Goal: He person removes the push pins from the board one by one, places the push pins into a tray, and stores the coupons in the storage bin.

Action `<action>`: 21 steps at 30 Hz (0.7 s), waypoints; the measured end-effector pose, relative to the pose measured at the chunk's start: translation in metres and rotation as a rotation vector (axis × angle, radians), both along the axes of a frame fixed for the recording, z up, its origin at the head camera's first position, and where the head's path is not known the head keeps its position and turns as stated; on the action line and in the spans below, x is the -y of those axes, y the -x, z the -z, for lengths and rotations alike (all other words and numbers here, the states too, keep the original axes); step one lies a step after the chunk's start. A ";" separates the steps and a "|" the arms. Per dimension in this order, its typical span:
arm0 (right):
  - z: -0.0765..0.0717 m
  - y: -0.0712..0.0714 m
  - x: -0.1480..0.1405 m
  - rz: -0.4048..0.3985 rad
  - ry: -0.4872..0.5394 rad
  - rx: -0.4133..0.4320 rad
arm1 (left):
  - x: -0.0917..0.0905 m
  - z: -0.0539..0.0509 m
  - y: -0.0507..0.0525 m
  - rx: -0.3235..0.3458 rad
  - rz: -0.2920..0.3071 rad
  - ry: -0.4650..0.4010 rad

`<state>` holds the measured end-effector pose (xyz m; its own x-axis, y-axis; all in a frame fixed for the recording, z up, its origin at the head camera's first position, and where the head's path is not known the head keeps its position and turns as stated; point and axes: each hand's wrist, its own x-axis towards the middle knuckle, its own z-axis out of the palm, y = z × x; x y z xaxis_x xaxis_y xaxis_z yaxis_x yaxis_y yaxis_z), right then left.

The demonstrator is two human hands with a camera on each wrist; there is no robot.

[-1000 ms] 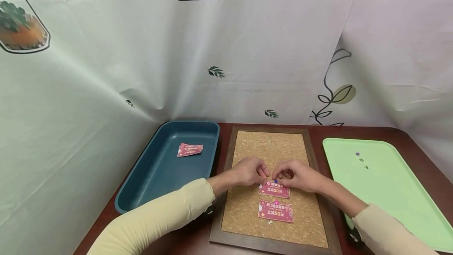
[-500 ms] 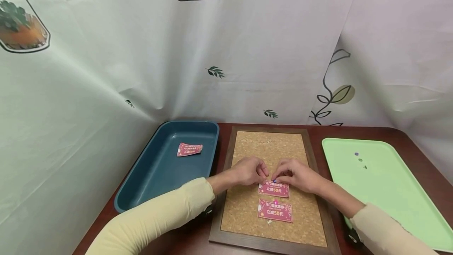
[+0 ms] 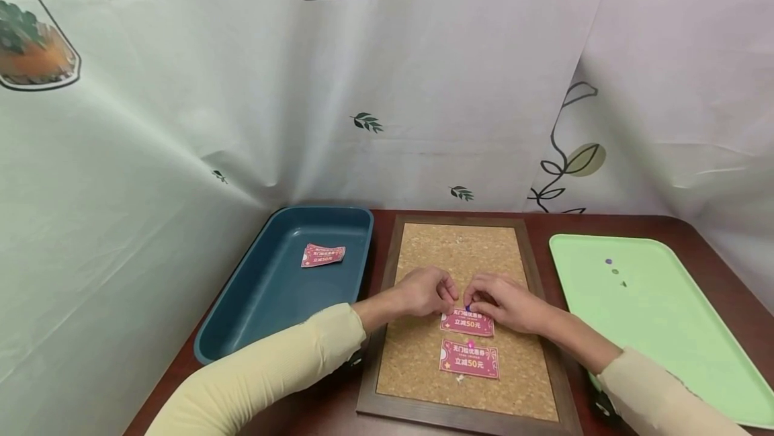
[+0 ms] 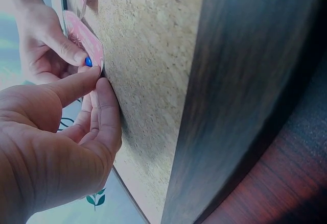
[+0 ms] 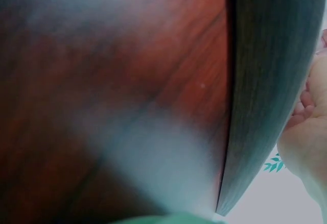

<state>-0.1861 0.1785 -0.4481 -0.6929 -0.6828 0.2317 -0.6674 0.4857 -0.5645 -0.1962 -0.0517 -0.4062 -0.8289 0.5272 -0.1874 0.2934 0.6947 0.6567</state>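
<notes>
My left hand (image 3: 423,291) pinches the top left corner of the upper pink coupon (image 3: 467,325) between thumb and fingers. In the left wrist view this coupon (image 4: 84,36) stands slightly off the corkboard (image 4: 148,55) at that corner. With thumb and fingertips my right hand (image 3: 504,300) holds a small blue push pin (image 4: 88,61) at the coupon's top edge; whether its point is in the cork is hidden. Below lies a second pink coupon (image 3: 468,360), with a pink push pin (image 3: 471,344) at its top edge.
Left of the board, a blue tray (image 3: 266,295) holds a small stack of pink coupons (image 3: 323,256). A green tray (image 3: 659,328) with several small pins (image 3: 615,271) stands to the right. Pale pins (image 3: 459,378) sit near the board's bottom and top. The wooden frame (image 3: 535,261) surrounds the cork.
My right thumb and fingers have closed further over the blue push pin, covering more of it. My left hand has stayed at the coupon's corner.
</notes>
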 end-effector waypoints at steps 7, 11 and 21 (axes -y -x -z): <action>-0.003 0.000 0.000 -0.013 0.027 0.064 | 0.001 0.001 0.001 0.003 0.002 -0.013; -0.004 0.001 -0.003 -0.021 0.077 0.144 | 0.001 0.001 0.001 0.002 0.001 -0.013; -0.003 0.003 -0.003 -0.030 0.086 0.084 | 0.000 -0.001 -0.001 0.015 -0.011 -0.017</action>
